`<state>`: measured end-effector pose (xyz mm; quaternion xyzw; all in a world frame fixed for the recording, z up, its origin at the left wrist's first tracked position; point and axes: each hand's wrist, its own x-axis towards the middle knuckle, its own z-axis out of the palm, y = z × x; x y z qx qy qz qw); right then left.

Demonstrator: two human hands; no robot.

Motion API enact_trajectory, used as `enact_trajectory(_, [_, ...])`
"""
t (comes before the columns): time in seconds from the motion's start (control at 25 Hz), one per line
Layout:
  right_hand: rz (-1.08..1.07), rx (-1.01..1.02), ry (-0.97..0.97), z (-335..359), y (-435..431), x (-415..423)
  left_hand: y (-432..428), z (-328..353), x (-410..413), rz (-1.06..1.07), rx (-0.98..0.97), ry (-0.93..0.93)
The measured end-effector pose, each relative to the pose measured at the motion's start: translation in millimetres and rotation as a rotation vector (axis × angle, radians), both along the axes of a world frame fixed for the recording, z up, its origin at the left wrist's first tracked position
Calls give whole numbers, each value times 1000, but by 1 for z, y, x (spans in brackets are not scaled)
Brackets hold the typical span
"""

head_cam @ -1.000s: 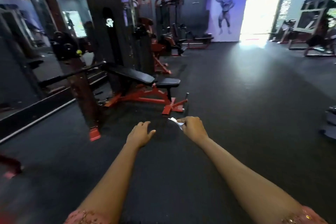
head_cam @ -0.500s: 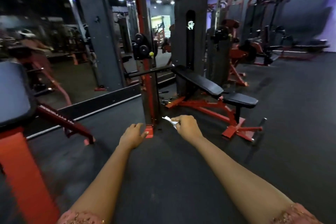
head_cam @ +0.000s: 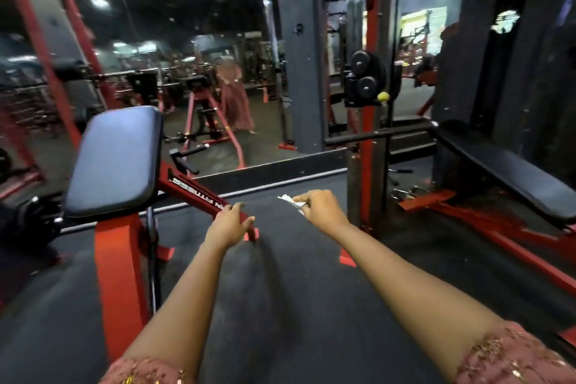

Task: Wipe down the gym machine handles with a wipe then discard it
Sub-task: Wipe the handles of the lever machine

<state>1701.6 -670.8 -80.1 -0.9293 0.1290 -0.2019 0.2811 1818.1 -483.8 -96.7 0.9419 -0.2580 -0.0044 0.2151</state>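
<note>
Crosswise, wipe (head_cam: pixel 290 200) leftward from right hand (head_cam: pixel 322 212).

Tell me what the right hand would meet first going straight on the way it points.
Nothing close: the right hand, pinching the wipe, points over floor toward the mirror wall's dark base strip. Depth is unclear, so that is a guess.

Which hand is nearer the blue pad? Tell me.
Left. The left hand is just right of the pad; the right hand, pinching the wipe, is farther right.
</note>
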Motion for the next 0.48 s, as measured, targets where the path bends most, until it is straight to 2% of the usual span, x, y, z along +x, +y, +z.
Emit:
enact_trajectory(0.2, [187,-43,-52,21,-53,136,-50,25,92,146,-30,-49])
enact_trajectory(0.36, [280,25,-47,19,-75,240,-79,28,175,249,27,-38])
enact_trajectory(0.48, [311,2,-69,17,-88,320,-101,24,250,283,65,-34])
